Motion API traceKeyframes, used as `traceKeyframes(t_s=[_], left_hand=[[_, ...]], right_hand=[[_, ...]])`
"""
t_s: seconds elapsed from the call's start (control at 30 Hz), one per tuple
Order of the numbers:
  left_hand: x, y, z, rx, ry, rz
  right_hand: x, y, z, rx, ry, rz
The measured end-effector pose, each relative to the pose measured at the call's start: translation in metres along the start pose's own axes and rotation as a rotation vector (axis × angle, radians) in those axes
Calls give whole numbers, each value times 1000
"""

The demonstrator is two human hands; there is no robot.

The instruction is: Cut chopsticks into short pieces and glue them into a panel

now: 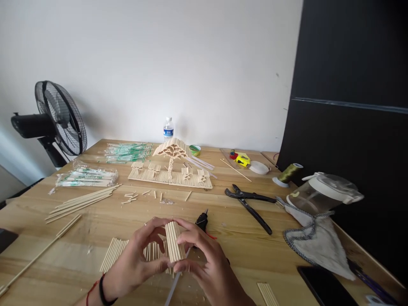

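Observation:
Between my two hands, just above the table, is a small panel of short wooden sticks point(174, 242) lying side by side. My left hand point(143, 250) grips its left edge with thumb and fingers. On the opposite side, my right hand point(204, 257) pinches the same panel. Below and behind the left hand lies a wider row of short sticks point(114, 251), partly covered by my fingers. A black glue gun point(202, 221) rests just beyond the right hand, mostly hidden by it. Under the hands runs a pale translucent strip point(174, 289), perhaps a glue stick.
Farther back stands a stick model point(172, 178) with a pitched roof. Bags of sticks point(86, 176) and loose sticks point(79, 204) lie left. On the right are pliers point(250, 202), a thread spool point(288, 174), a lidded container point(318, 193), a cloth point(328, 246) and a phone point(325, 284).

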State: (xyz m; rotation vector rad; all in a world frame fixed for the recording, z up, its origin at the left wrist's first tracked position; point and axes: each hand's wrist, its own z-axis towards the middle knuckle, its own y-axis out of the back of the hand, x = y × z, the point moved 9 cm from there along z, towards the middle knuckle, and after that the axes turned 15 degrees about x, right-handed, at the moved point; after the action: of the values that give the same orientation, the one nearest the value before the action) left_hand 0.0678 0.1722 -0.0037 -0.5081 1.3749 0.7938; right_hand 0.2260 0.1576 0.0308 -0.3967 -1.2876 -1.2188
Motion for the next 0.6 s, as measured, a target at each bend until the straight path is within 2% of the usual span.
traceKeyframes(t_s=[0.33, 0.43, 0.53, 0.6], left_hand=[[-14, -9, -1, 26, 18, 107], [-13, -11, -3, 22, 35, 129], [-9, -9, -6, 4, 38, 111], [-8, -6, -6, -9, 26, 83]], right_hand=[[-6, -5, -12, -45, 66, -57], [-3, -8, -12, 5, 59, -138], [-10, 8, -15, 14, -15, -275], [-28, 34, -21, -70, -196, -400]])
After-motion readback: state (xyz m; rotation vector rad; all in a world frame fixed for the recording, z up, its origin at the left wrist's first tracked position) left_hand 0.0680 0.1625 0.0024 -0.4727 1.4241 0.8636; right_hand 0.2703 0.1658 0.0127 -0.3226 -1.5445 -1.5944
